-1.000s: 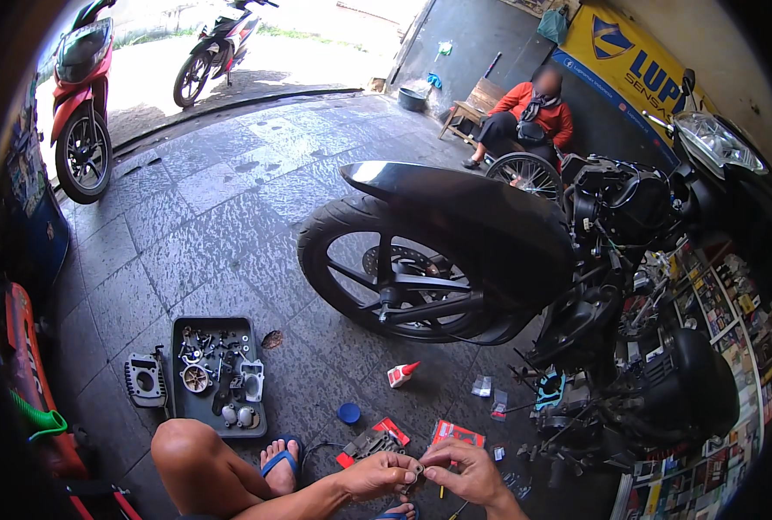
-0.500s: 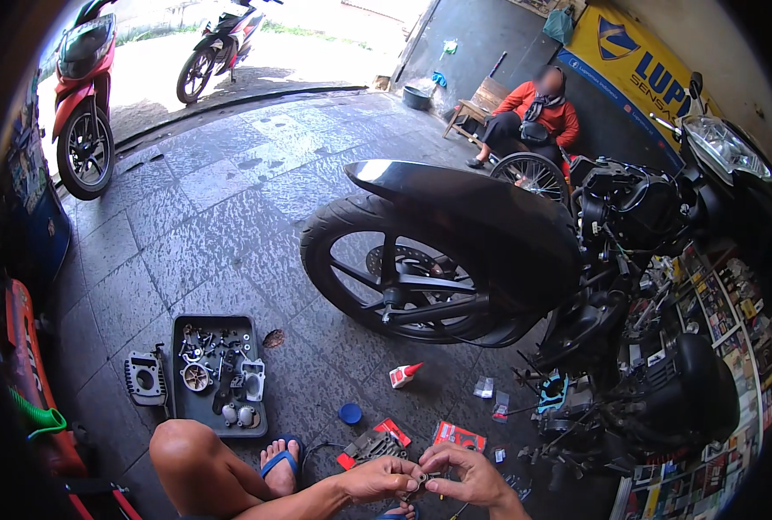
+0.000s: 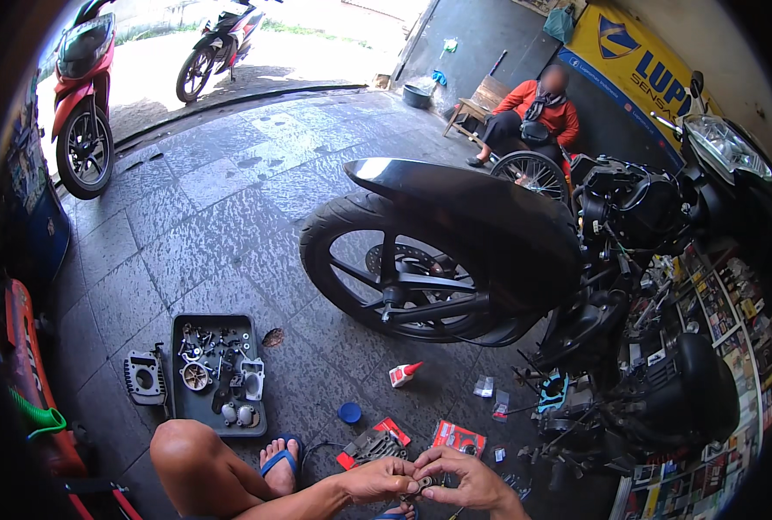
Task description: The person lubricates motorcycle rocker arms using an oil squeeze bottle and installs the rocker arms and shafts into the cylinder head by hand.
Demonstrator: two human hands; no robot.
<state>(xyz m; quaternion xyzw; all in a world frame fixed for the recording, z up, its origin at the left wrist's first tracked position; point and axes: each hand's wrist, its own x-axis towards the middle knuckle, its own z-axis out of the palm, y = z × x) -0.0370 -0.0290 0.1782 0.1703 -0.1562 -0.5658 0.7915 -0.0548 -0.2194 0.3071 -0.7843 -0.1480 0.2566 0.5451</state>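
Both hands, the left hand (image 3: pixel 384 479) and right hand (image 3: pixel 464 478), still pinch a small dark metal part (image 3: pixel 423 483) between fingertips, barely shifted from before.

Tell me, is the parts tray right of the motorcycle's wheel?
No, the parts tray lies on the floor left of the wheel, beside the person's knee.

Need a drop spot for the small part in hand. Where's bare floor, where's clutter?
Free: paving between the parts tray and the rear wheel, and the wide stretch beyond the tray toward the red scooter. Crowded: floor ahead of the left hand and right hand, strewn with red packets, a blue cap and a small bottle.
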